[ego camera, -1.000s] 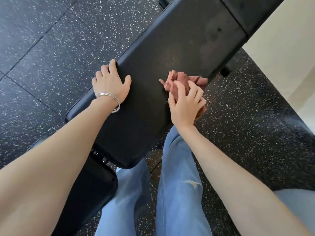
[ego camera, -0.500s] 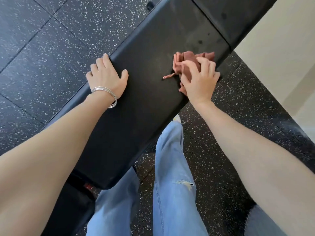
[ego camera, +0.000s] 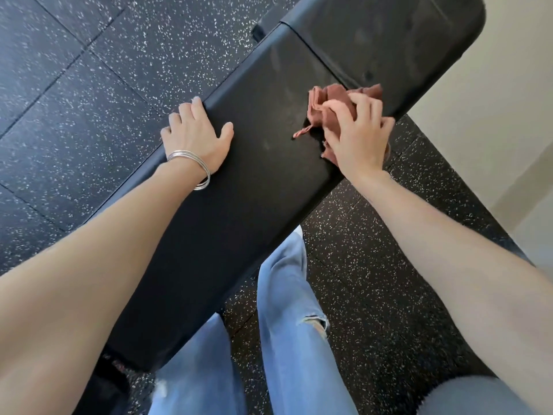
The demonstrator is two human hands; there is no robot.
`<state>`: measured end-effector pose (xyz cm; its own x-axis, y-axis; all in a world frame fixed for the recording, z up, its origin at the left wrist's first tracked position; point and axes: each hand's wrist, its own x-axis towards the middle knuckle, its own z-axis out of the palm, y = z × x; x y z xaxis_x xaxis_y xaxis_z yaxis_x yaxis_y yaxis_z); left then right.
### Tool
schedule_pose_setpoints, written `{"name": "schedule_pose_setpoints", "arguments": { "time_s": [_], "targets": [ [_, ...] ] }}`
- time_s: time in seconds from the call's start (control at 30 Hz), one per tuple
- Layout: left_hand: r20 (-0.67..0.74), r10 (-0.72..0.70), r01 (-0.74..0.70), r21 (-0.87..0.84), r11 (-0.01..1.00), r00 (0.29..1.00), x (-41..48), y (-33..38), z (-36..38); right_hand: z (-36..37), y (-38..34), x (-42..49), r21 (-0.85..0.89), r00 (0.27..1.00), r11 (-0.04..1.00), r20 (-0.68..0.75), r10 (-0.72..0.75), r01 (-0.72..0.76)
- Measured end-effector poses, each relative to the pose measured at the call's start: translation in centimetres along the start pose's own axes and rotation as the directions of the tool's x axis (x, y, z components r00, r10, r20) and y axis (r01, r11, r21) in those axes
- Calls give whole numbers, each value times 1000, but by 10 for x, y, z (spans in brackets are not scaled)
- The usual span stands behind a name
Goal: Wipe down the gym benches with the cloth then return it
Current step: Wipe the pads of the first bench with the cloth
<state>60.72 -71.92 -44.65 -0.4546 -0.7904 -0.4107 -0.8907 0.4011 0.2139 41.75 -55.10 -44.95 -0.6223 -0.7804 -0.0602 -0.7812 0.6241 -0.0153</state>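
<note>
Your left hand point(ego camera: 197, 136) lies flat and spread on the black padded surface point(ego camera: 263, 187) of a gym bench, palm down, with the thumb splayed out to the side and the fingertips reaching the far edge; it holds nothing. Thin silver bangles point(ego camera: 191, 163) circle that wrist. Your right hand point(ego camera: 357, 139) presses down on the cloth point(ego camera: 332, 95), its fingers curled over the bunched fabric. The cloth is a dusty reddish-brown, crumpled into soft folds, and a thin strip trails loose from it onto the padding, pointing toward your left hand. It sits on the near long pad, close to the seam where a second black pad point(ego camera: 389, 37) begins, and by the edge nearest you. The two hands are well apart, at opposite edges of the pad. The padding is matt with faint smears and dull patches. Beneath the bench lies a black rubber floor point(ego camera: 89, 100) flecked with white. Your legs, in light blue jeans point(ego camera: 287, 295) with a rip in one leg, stand just beside the bench. A pale wall point(ego camera: 493, 115) shows at the right.
</note>
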Motion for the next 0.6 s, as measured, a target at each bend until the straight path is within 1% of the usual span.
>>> {"name": "schedule_pose_setpoints", "arguments": {
  "time_s": [0.07, 0.13, 0.17, 0.2, 0.23, 0.27, 0.33, 0.37, 0.4, 0.43, 0.47, 0.53, 0.57, 0.6],
  "targets": [
    [0, -7, 7, -13, 1000, 1000, 8, 9, 0, 0, -4, 5, 20, 999, 999, -4, 35, -35],
    [4, -31, 31, -16, 999, 1000, 12, 16, -1, 4, -24, -11, 90, 987, 984, -31, 160, -157],
    [5, -47, 47, -15, 999, 999, 13, 20, 0, 5, -37, -25, 131, 982, 975, -37, 184, -178],
    [5, -59, 59, -13, 998, 998, 14, 22, 0, 7, -48, -41, 152, 988, 978, -38, 149, -142],
    [5, -65, 65, -10, 998, 998, 14, 24, 0, 9, -56, -58, 140, 998, 989, -38, 57, -51],
    [7, -67, 67, -6, 998, 998, 14, 25, 0, 9, -60, -72, 104, 997, 992, -39, -71, 75],
    [13, -67, 67, -1, 998, 998, 14, 23, -1, 8, -59, -86, 61, 946, 944, -50, -321, 323],
    [20, -65, 65, 0, 998, 998, 14, 22, -2, 7, -53, -83, 58, 909, 908, -77, -410, 414],
    [27, -63, 63, 0, 998, 998, 14, 21, -3, 6, -45, -75, 60, 880, 881, -105, -462, 470],
    [32, -63, 63, 0, 998, 997, 15, 21, -3, 4, -35, -64, 60, 872, 873, -120, -475, 484],
    [35, -67, 68, -3, 998, 997, 15, 21, -4, 1, -23, -50, 56, 889, 890, -115, -444, 452],
    [36, -82, 82, -14, 996, 996, 15, 23, -4, -5, 7, -18, 46, 957, 957, -43, -286, 288],
    [36, -91, 91, -19, 996, 995, 15, 24, -5, -8, 23, -1, 37, 979, 978, -8, -204, 205],
    [35, -98, 98, -20, 995, 995, 15, 26, -5, -11, 37, 16, 24, 987, 987, 16, -158, 158]
  ]
}}
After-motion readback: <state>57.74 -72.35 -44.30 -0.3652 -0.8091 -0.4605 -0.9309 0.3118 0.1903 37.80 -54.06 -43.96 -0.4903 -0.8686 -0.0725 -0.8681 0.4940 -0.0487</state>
